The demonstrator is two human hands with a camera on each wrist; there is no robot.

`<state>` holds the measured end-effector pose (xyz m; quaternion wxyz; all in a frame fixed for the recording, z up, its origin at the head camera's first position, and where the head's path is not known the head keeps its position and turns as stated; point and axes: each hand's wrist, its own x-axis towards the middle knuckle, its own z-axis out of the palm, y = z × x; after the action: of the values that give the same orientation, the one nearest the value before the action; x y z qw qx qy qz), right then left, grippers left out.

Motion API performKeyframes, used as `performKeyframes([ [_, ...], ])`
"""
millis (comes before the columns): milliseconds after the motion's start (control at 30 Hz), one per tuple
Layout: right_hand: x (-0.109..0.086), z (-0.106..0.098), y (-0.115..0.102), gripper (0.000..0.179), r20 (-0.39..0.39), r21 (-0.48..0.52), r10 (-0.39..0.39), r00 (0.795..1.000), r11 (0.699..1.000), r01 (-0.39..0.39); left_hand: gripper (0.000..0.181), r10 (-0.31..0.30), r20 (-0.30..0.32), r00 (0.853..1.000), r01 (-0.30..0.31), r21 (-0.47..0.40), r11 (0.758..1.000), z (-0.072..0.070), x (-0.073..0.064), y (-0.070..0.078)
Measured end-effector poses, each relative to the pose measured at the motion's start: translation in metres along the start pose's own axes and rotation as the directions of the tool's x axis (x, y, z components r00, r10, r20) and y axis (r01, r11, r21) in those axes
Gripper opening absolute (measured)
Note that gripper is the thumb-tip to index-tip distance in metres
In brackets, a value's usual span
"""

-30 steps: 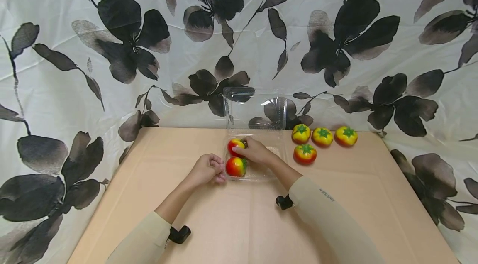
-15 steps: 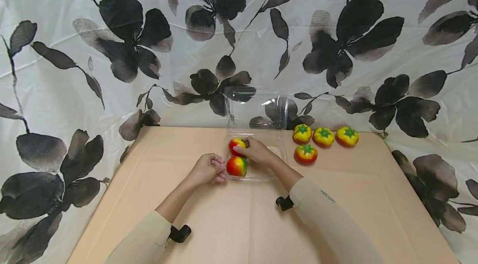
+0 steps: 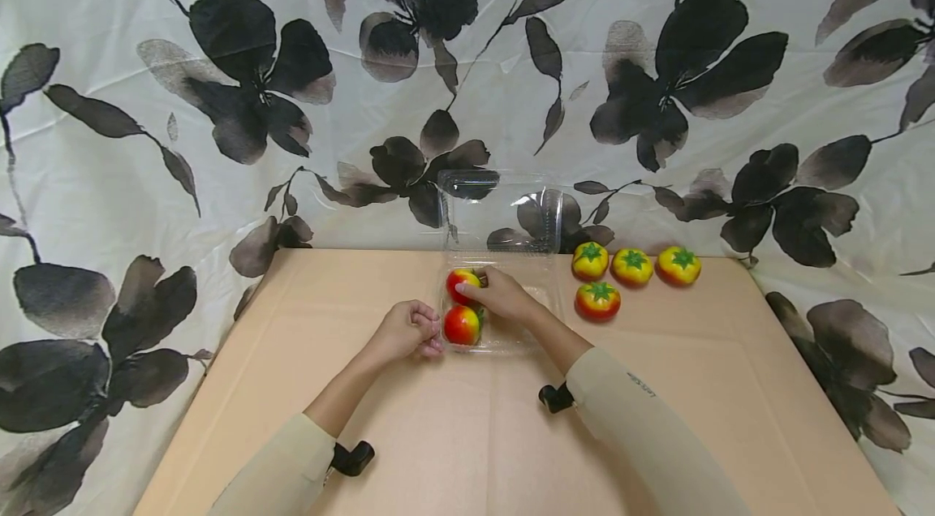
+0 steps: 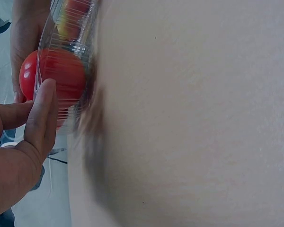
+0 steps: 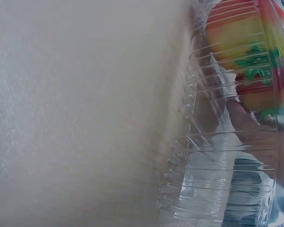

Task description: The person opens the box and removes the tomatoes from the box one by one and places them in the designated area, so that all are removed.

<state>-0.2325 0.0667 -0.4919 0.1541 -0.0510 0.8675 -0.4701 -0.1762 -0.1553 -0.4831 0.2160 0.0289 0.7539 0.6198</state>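
Observation:
A clear plastic clamshell container (image 3: 504, 350) stands on the table with its lid (image 3: 475, 212) raised at the back. Two red-yellow tomatoes lie along its left side. My right hand (image 3: 504, 294) reaches inside and holds the rear tomato (image 3: 458, 284). The front tomato (image 3: 460, 326) sits nearer me; its green calyx faces right. My left hand (image 3: 403, 329) pinches the container's left front rim between thumb and fingers, and the left wrist view shows this hand (image 4: 23, 137) close up. Through the ribbed wall, the right wrist view shows a tomato's green calyx (image 5: 255, 64).
Right of the container are several more tomatoes: one in front (image 3: 597, 301) and a row behind, ending in a yellow one (image 3: 678, 266). The tan tabletop (image 3: 453, 435) meets a floral cloth (image 3: 533, 110) at its back edge.
Both hands keep their places, the right on the rear tomato and the left at the container's rim. The head view has shifted very slightly.

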Motion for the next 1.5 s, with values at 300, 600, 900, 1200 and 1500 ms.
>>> performKeyframes([
  [300, -0.0027, -0.0004, -0.0027, 0.063, -0.011, 0.018, 0.001, 1.000, 1.000, -0.001, 0.019, 0.005, -0.003, 1.000, -0.005, 0.002, 1.000, 0.0004, -0.0007, 0.0009],
  [600, -0.0040, 0.0000, -0.0020, 0.065, 0.001, 0.082, 0.010, 1.000, 0.997, -0.010, 0.019, -0.002, -0.007, 1.000, 0.002, 0.006, 1.000, 0.0001, -0.0004, -0.0011],
  [900, -0.0057, -0.0004, -0.0022, 0.067, 0.022, 0.123, 0.011, 1.000, 0.992, -0.013, 0.017, 0.005, -0.007, 1.000, -0.005, -0.003, 1.000, 0.0003, -0.0010, -0.0016],
  [1200, -0.0060, 0.0005, -0.0005, 0.068, 0.023, 0.139, -0.009, 1.000, 0.990, 0.006, 0.015, 0.000, -0.017, 1.000, 0.000, 0.004, 1.000, 0.0010, -0.0013, -0.0035],
  [1500, -0.0051, 0.0032, -0.0007, 0.069, 0.030, 0.174, 0.014, 0.999, 0.985, -0.019, 0.016, -0.004, -0.018, 1.000, 0.004, 0.010, 1.000, 0.0006, -0.0013, -0.0041],
])
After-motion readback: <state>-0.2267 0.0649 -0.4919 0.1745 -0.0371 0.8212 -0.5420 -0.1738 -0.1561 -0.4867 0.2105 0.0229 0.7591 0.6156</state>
